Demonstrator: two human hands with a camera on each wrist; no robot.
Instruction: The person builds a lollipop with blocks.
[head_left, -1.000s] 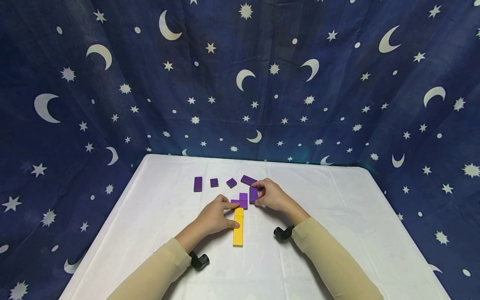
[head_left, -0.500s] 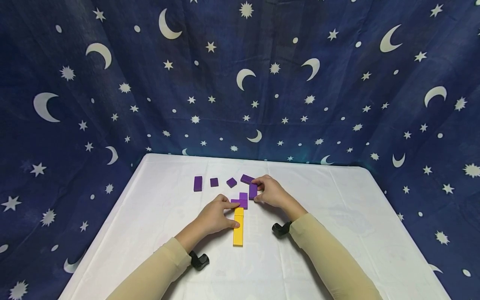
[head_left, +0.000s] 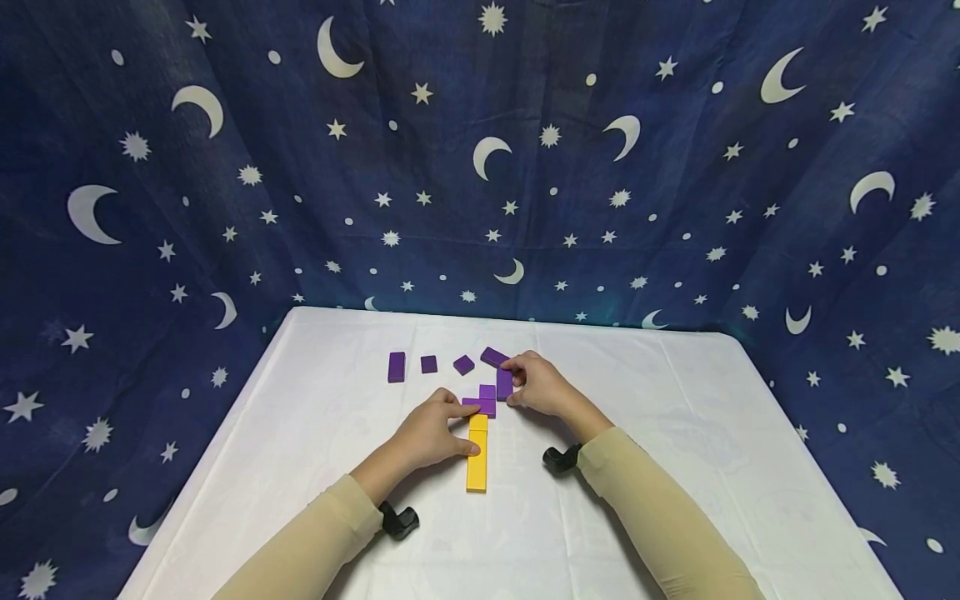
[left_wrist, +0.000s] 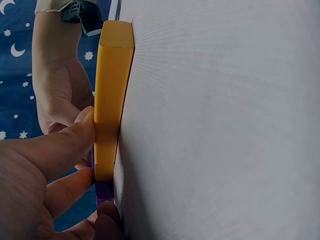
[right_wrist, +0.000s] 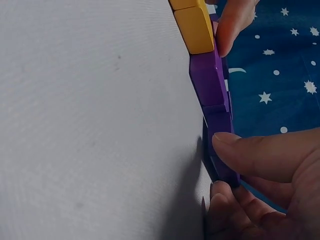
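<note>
On the white cloth a long yellow block [head_left: 476,471] lies end to end with a small yellow block [head_left: 478,422]. Beyond them sit a flat purple block [head_left: 488,408], lying crosswise, and a small purple cube [head_left: 487,391]. My left hand [head_left: 427,429] rests on this row, thumb on the yellow and index finger on the crosswise purple block. Just right of the cube, my right hand [head_left: 543,387] pinches an oblong purple block [head_left: 504,386] between thumb and fingers. In the right wrist view the thumb [right_wrist: 245,150] covers part of that block.
Along the far side lie a purple oblong block [head_left: 396,367], a small purple block [head_left: 428,364], another turned cornerwise [head_left: 463,365], and a slanted purple oblong block [head_left: 492,357] close to the right fingers. A dark star-patterned curtain [head_left: 450,208] stands behind the table.
The right hand has shifted slightly left and away from me with the oblong purple block, bringing it closer to the cube. The left hand stays in place.
</note>
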